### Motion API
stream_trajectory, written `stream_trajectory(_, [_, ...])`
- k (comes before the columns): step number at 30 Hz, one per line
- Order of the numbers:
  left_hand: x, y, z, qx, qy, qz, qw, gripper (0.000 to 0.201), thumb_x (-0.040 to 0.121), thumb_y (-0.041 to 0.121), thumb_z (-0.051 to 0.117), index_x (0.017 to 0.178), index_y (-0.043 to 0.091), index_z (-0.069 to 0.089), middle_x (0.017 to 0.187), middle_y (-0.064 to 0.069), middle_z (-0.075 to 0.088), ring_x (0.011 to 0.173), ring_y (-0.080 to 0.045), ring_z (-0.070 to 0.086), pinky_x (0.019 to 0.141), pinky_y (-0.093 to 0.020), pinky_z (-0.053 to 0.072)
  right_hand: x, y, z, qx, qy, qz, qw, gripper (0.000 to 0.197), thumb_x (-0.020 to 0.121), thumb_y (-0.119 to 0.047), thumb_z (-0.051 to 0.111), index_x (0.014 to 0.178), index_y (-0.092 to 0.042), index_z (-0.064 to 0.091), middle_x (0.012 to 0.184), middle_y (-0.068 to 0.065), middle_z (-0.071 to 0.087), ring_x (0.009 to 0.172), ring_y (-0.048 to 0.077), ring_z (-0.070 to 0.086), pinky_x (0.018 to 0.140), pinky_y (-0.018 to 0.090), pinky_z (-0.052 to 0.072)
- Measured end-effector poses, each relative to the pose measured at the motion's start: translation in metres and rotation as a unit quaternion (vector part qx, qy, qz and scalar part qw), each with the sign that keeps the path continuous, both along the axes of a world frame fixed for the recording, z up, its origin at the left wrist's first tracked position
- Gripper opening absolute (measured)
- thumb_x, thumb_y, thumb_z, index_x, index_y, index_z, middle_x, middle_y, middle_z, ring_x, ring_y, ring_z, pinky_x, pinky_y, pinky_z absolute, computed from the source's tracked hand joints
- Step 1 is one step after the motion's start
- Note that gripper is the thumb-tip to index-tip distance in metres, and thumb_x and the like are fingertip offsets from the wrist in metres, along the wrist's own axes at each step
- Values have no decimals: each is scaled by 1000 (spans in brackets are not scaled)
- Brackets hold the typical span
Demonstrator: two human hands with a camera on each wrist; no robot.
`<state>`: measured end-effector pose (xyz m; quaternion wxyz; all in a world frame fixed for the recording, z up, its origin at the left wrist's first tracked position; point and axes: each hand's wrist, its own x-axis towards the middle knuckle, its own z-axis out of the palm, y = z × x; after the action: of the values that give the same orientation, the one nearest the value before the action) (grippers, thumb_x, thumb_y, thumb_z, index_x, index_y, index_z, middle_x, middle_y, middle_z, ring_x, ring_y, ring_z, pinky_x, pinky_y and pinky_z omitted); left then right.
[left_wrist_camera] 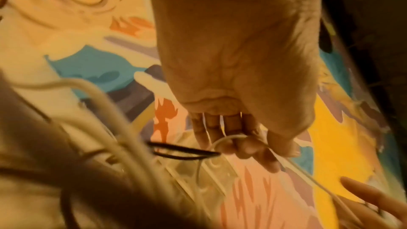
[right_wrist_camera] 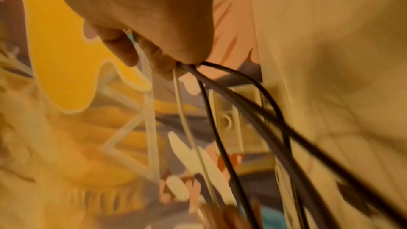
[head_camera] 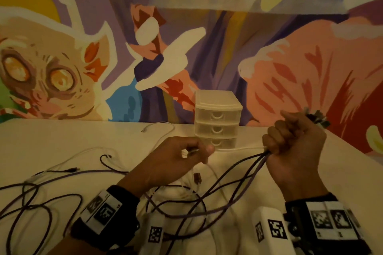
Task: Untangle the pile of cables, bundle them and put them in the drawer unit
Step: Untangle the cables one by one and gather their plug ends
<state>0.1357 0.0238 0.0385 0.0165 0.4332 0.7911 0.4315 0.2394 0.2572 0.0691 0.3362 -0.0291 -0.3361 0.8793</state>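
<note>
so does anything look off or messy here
Nothing looks damaged or spilled. The mess is the job itself: dark cables sprawl in loose loops over the table. The right hand grips several strands, the left hand pinches a white cable, and the drawer unit has all drawers shut.

The head view looks forward and down from above the near edge of the table [head_camera: 62,141], facing the painted wall [head_camera: 207,27] behind its far edge; both wrists and the drawer unit [head_camera: 217,122] at the far edge show in it. The left wrist view sits close under the left hand [left_wrist_camera: 237,58], looking along it toward the wall, tilted. The right wrist view sits close under the right hand [right_wrist_camera: 143,15], likewise tilted toward the wall. All three views share the drawer unit and the wall; both wrist views are blurred.
</note>
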Motion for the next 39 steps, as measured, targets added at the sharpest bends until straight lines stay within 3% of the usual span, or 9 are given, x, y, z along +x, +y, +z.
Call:
stream_trajectory(5, [-23,-8,1,44,46,45,997,31,108,45,52,90,31,74,99,19,74,99,-5,68,90,-26,53,7,19,6,125,-108,-144,976,36,96,-20,76,71,-26,50,54,-8,29,43,10,23,43,27,22])
stream_trajectory(9, [-22,-2,5,93,32,53,994,27,110,40,50,95,34,72,100,19,75,90,-6,67,82,-20,51,5,-23,2,499,-291,1,816,31,82,-60,82,76,-31,75,49,-13,53,43,1,49,52,25,37])
stream_trajectory(12, [-22,1,4,107,20,40,993,29,108,45,52,101,25,72,99,6,74,92,-16,69,86,-32,57,6,-50,0,587,-241,124,763,19,98,-42,72,92,-26,81,46,-24,56,47,-10,57,50,6,39])
stream_trajectory(14, [-25,-1,3,125,-14,39,991,26,107,44,56,106,22,70,100,2,73,93,-20,70,89,-38,59,3,-48,-2,574,-199,124,785,28,101,-36,67,96,-12,81,44,-19,51,42,-2,52,49,11,36])
stream_trajectory(17, [-29,-9,4,121,-34,-5,992,17,105,34,63,109,18,68,98,4,72,91,-12,68,90,-30,56,0,-33,-4,447,-119,99,881,37,93,-46,66,92,-13,82,52,-5,31,46,13,23,49,30,19])
stream_trajectory(23, [-15,-4,1,0,-7,-34,999,25,107,42,61,105,21,75,98,5,78,97,-8,72,89,-23,54,6,-14,9,181,14,68,981,33,103,-40,55,85,-19,73,55,-3,13,45,12,8,41,25,14])
stream_trajectory(31, [-3,-63,78,19,93,88,992,49,106,58,44,83,33,78,65,-5,63,62,-22,59,65,-28,49,-1,31,-2,124,-107,-159,974,15,99,-24,72,88,-15,69,61,-5,28,47,10,22,45,26,22])
stream_trajectory(35, [-26,-141,105,-46,207,223,952,64,104,62,49,60,17,63,49,3,52,48,-10,49,58,-28,37,2,51,-4,140,-160,-153,965,32,78,-39,80,94,-16,66,59,-8,27,40,6,24,38,23,26])
stream_trajectory(39, [-45,-230,108,-218,247,307,893,83,93,86,38,56,13,50,47,6,49,47,-8,51,54,-31,37,-2,34,-8,242,-200,-146,938,35,94,-42,78,97,-7,74,45,-14,36,37,6,29,50,29,28])
